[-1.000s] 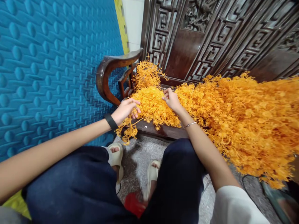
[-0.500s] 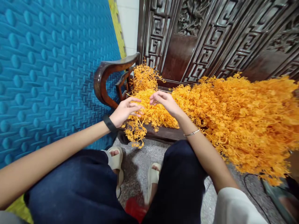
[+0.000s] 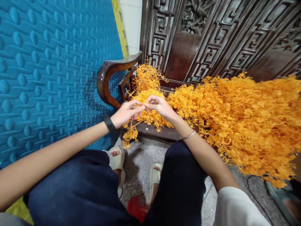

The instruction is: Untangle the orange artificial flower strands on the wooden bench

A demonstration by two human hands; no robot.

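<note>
My left hand (image 3: 125, 112), with a dark band on its wrist, is closed on the stem of a yellow-orange artificial flower sprig (image 3: 130, 135). The sprig's branching end hangs below the palm, in front of the bench edge. My right hand (image 3: 160, 106) pinches thumb and fingers together, touching the left fingertips; what lies between them is too small to make out. Behind both hands, a heap of the same yellow-orange sprigs (image 3: 150, 91) lies on the dark wooden bench seat (image 3: 157, 134).
A much larger pile of sprigs (image 3: 254, 119) covers the bench to the right. At the left stands a curved wooden armrest (image 3: 103, 80), beside blue foam matting (image 3: 47, 78). Carved back panels (image 3: 181, 56) rise behind. A red object (image 3: 137, 208) lies on the floor between my feet.
My right hand has moved left and down to meet the left fingertips, its fingers now pinched. The sprig under my left hand has swung left and shows less of its branches.
</note>
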